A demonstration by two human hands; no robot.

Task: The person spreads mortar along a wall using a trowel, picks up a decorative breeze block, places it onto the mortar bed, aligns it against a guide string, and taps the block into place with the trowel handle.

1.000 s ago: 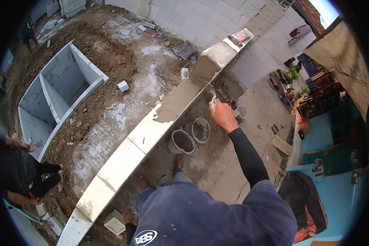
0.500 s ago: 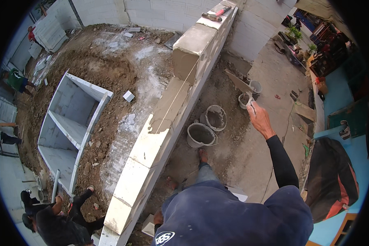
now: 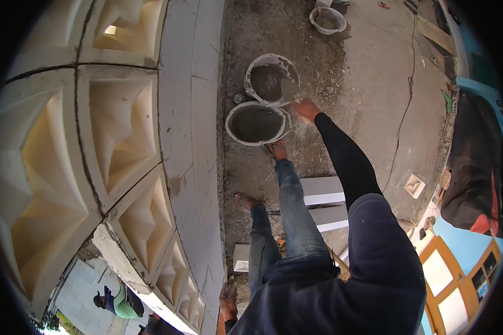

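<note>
My right hand (image 3: 305,109) is closed around the handle of a trowel. The trowel's grey blade (image 3: 289,89) is at the right rim of the farther bucket (image 3: 294,66), which has wet grey mortar (image 3: 266,81) in it. Touching that bucket on the near side is a second bucket (image 3: 229,132), also with grey mortar (image 3: 255,124) inside. My left hand (image 3: 227,300) hangs low beside the wall, close to my body; its fingers are too unclear to read.
A wall of cream ventilation blocks (image 3: 123,120) and smooth pale blocks (image 3: 179,111) rises at left. A smaller mortar bucket (image 3: 328,30) stands farther off. White blocks (image 3: 324,190) lie right of my legs, and a cable (image 3: 411,89) crosses the ground. Another person (image 3: 123,301) is beyond the wall.
My view has swung down toward the buckets and the wall's near face. My right hand has brought the trowel from near the small bucket to the larger ones. My left hand has come into view.
</note>
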